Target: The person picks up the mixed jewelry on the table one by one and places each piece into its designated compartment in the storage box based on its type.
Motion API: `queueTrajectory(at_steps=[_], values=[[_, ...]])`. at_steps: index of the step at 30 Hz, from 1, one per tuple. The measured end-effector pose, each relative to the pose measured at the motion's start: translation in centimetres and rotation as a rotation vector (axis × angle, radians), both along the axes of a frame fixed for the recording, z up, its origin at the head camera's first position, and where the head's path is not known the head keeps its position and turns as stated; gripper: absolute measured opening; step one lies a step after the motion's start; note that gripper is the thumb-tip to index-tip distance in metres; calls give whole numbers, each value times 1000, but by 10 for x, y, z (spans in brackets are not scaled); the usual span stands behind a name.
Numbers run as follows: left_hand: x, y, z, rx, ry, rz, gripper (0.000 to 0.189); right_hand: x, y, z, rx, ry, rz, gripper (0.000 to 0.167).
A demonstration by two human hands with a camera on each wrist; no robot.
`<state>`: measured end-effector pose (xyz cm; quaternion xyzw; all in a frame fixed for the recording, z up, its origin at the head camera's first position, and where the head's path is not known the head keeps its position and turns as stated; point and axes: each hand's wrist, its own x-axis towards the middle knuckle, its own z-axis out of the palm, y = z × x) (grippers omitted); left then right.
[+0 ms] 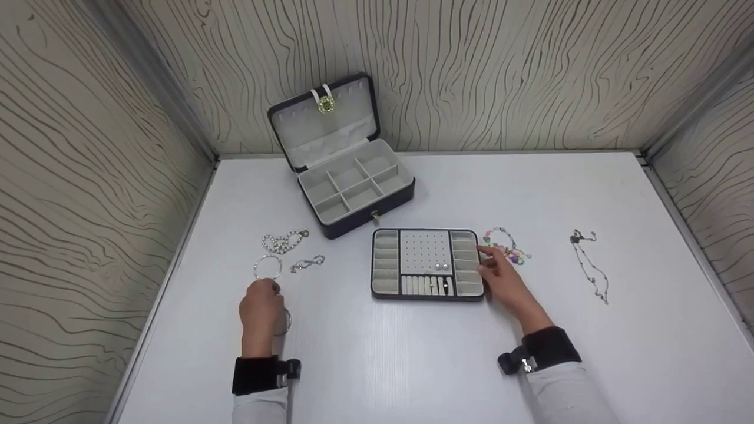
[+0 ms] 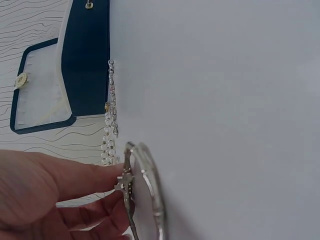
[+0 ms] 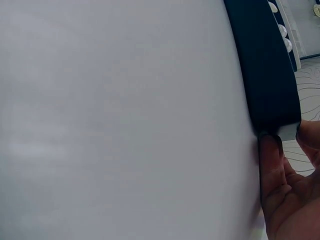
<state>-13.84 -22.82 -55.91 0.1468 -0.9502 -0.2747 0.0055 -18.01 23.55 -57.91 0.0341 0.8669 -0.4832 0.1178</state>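
Observation:
My left hand [image 1: 260, 309] pinches a silver bangle [image 2: 159, 212] between thumb and fingers at the table's left; a small ornament shows on it near the thumb. In the head view, one bangle [image 1: 268, 257] sits at the fingertips and a second bangle [image 1: 288, 321] is partly hidden by the hand. My right hand [image 1: 509, 288] grips the right edge of a dark-rimmed jewelry tray [image 1: 375, 268] with thumb and fingers. The tray lies flat and holds two pearl-like studs [image 1: 441, 267] and a ring [image 1: 446, 286] in the ring rolls.
An open jewelry box [image 1: 368, 215] with empty compartments stands behind; a brooch-like piece [image 1: 326, 105] hangs at its lid. A pearl strand [image 1: 283, 242] and a small chain bracelet [image 1: 307, 263] lie left. A colorful charm bracelet [image 1: 512, 253] and a necklace [image 1: 591, 268] lie right.

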Motion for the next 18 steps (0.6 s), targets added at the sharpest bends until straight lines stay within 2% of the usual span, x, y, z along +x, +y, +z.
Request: queueTrajectory(at_steps=[14,18], values=[[-3,4,-1,94,8,2,20,0,0,-1,-6,3,-7,47],[-4,5,1,124,34,-7,21,1,-1,-1,2,5,-8,47]])
